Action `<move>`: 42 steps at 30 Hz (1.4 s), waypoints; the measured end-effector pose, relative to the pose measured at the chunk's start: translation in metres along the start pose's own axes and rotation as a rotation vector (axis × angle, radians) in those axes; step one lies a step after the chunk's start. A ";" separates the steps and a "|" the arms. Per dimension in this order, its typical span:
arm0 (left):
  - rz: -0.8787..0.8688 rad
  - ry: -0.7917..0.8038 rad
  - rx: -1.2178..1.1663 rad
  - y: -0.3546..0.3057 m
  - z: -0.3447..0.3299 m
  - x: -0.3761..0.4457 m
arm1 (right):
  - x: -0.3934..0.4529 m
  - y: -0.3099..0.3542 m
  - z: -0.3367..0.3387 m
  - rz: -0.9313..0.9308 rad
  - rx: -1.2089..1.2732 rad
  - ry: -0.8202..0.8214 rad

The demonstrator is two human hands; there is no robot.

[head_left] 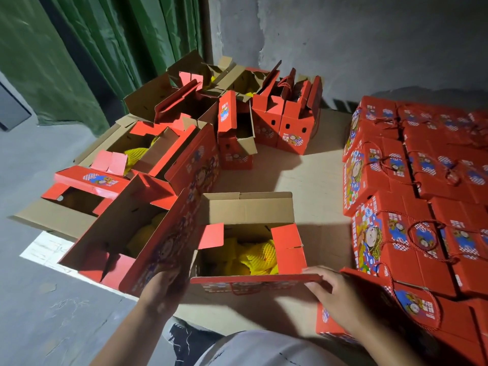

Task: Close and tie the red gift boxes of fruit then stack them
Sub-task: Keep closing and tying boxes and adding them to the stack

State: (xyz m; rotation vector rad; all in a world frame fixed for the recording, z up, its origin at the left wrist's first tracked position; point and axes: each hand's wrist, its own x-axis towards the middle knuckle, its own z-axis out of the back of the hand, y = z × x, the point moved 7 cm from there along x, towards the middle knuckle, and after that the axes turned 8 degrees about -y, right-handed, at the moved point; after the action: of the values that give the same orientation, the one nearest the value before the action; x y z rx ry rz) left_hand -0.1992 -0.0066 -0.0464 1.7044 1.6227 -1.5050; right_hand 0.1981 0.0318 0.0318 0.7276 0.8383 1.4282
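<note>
A: Where is the box being worked on?

B: Low in the middle of the frame. The open box [248,249] sits on a cardboard sheet [317,175] on the floor, its brown far flap standing up and two red side flaps raised. Yellow-netted fruit [256,257] lies inside.

A: And the hands?

B: The right hand [335,294] is at the lower right of that box, fingers curled over the end of the near red flap [253,279], thumb under it, so it grips the flap. The left hand [163,286] is at the lower left, in shadow, against the box's near left corner and the tall printed lid of the neighbouring box [126,233]. I cannot tell whether its fingers are gripping or just pressing there.

A: What about the other boxes?

B: To the left and up toward the frame's centre top, more open boxes [184,120] stand crowded together, flaps up at all angles, some showing yellow fruit. At the right of the frame, closed boxes [412,180] are stacked in rows, each with a red cord [422,233] looped on top. One more closed box [412,307] lies at lower right, just beside the right hand.

A: Background?

B: A green curtain [79,48] fills the upper left, a grey wall [343,35] the upper right
</note>
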 end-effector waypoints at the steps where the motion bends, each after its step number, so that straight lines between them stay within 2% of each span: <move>1: -0.008 -0.019 -0.021 -0.002 0.002 0.001 | 0.000 0.001 0.000 0.003 -0.001 0.001; 4: -0.076 -0.075 0.059 -0.007 0.006 -0.005 | 0.000 0.002 0.000 0.022 -0.007 -0.006; 8: -0.324 -0.224 0.395 -0.019 0.012 -0.027 | 0.000 0.005 0.000 0.046 -0.021 -0.004; 13: -0.687 -0.057 0.681 -0.031 -0.021 -0.072 | -0.001 0.007 0.001 0.058 -0.065 -0.003; 17: -0.888 0.011 1.113 -0.028 -0.045 -0.086 | -0.001 0.009 0.002 0.058 -0.086 -0.002; 19: -0.883 0.066 1.219 -0.022 -0.053 -0.088 | 0.000 0.008 0.003 0.054 -0.083 -0.005; 26: -0.757 0.155 1.352 -0.018 -0.057 -0.086 | 0.000 0.011 0.003 0.012 -0.025 0.004; 29: -0.788 0.247 1.452 -0.015 -0.054 -0.089 | 0.002 0.009 0.004 -0.023 -0.048 -0.016; 33: -0.806 0.342 1.537 -0.014 -0.055 -0.086 | 0.014 -0.004 -0.001 -0.164 -0.064 -0.017; 34: -0.842 0.331 1.544 -0.016 -0.055 -0.080 | 0.018 -0.003 -0.001 -0.170 -0.081 -0.028; 37: -1.102 0.229 1.587 -0.025 -0.060 -0.070 | 0.029 0.008 -0.001 -0.117 -0.173 -0.099; 39: -1.138 0.150 1.599 -0.026 -0.060 -0.064 | 0.033 0.017 -0.001 -0.073 -0.246 -0.158; 42: -1.275 0.192 1.770 -0.018 -0.067 -0.060 | 0.037 0.026 -0.004 0.049 -0.359 -0.198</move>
State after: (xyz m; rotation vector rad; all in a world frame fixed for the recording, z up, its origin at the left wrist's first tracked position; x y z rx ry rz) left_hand -0.1722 0.0235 0.0360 0.9038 1.2802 -4.3400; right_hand 0.1788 0.0692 0.0496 0.6038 0.3982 1.4723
